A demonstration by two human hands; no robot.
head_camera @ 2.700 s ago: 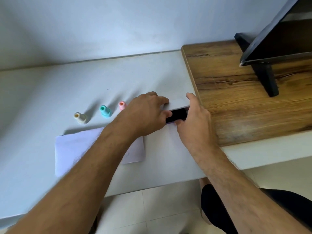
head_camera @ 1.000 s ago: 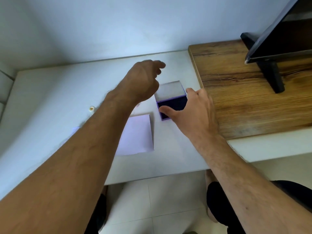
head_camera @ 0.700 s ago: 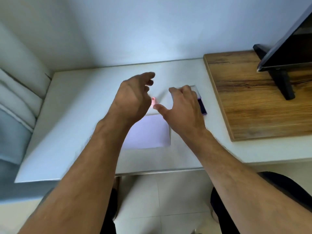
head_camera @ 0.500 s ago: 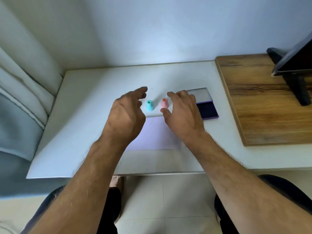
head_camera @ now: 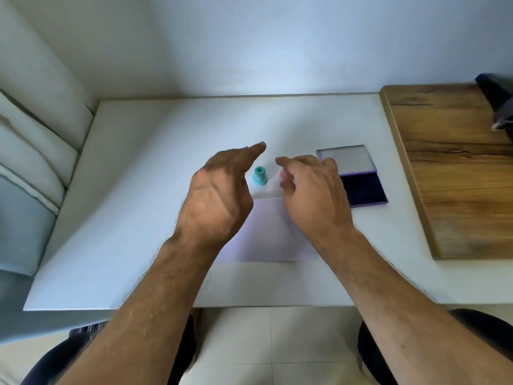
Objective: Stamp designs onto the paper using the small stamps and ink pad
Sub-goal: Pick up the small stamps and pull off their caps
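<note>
While both our hands hover over the white surface (head_camera: pixel 116 218), nothing has been inked yet, as far as we can judge. Our right hand (head_camera: pixel 311 198) has its fingers curled towards the thumb around something pinkish and blurred; we judge it a small stamp, but we cannot tell whether the grip has closed on it. Our left hand (head_camera: pixel 219 198) is spread loosely, fingers pointing away from us, holding nothing.

Between the two hands stands the teal stamp (head_camera: pixel 259 176), upright, its long axis vertical, just beside the left fingertips and nearer that hand than the right. It sits just beyond the far edge of the paper (head_camera: pixel 266 234), which lies flat under our wrists and looks unmarked where it shows.

What matters for the coming move is the ink pad (head_camera: pixel 363 188): it lies open, lid folded back, directly to the right of the right hand and close to it. So we judge the right hand better placed to carry a stamp sideways onto the dark pad.
</note>
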